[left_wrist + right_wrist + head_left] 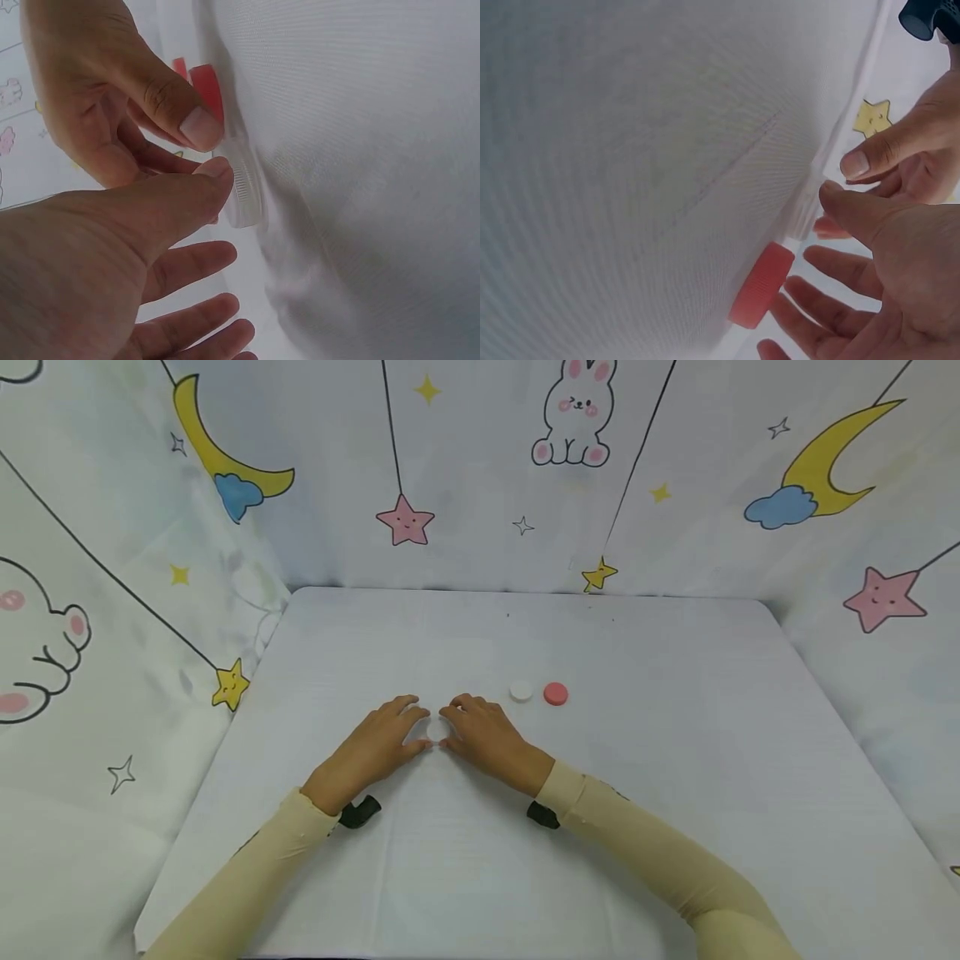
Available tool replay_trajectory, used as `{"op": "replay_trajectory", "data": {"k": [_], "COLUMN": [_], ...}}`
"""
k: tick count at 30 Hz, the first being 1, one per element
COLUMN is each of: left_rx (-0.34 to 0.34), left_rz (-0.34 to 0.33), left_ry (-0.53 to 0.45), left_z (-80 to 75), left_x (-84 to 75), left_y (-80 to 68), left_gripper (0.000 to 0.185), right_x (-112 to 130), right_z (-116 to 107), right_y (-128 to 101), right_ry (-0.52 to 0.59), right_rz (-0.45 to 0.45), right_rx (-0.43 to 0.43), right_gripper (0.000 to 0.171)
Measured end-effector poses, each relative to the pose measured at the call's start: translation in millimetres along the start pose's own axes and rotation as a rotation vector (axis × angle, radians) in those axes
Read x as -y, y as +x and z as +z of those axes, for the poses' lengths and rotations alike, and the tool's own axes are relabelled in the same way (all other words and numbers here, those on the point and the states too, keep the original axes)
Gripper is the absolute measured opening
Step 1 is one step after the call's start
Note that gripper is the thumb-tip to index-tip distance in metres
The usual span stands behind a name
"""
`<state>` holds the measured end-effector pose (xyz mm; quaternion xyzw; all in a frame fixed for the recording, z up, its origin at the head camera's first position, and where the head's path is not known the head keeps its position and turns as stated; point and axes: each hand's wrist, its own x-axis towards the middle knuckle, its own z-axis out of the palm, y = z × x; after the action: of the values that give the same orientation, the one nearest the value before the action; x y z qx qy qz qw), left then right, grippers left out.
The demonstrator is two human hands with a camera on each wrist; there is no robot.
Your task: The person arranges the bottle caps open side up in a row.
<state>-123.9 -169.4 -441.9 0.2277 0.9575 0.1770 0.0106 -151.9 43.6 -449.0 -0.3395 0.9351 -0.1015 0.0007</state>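
We record both forearms in beige sleeves, angled inward over the bench [675,710]. Left hand [375,747] and right hand [487,739] lie low, fingers relaxed, thumbs meeting. Clear cap [244,187]: round, translucent, ribbed rim, flat on the white cloth between both thumb tips, touched by each. White cap [521,692] and red cap [556,694], ribbed plastic, sit just right.

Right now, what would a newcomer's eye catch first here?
Both hands meet mid-table: the left hand and right hand touch a small clear cap with their thumb tips. Just right of them sit a white cap and a red cap, side by side on the white table.
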Motion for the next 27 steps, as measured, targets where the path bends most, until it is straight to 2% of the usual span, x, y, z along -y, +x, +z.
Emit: {"op": "replay_trajectory", "data": {"k": [7,15,27], "left_rx": [0.01,0.005,-0.004], "left_rz": [0.009,0.013,0.013], "left_ry": [-0.007,0.015,0.026], "left_z": [1.3,3.8,4.9], "left_x": [-0.8,0.6,1.4], "left_y": [2.2,4.2,6.5], "left_gripper": [0.048,0.041,0.038], "right_x": [0.6,1.6,5.6], "right_z": [0.6,-1.3,-3.6], "right_y": [1.5,1.9,4.1], "right_ry": [-0.025,-0.051,-0.054], "right_rz": [0.004,-0.033,0.002], "right_rx": [0.023,-0.007,0.036], "right_gripper": [0.048,0.042,0.042]}}
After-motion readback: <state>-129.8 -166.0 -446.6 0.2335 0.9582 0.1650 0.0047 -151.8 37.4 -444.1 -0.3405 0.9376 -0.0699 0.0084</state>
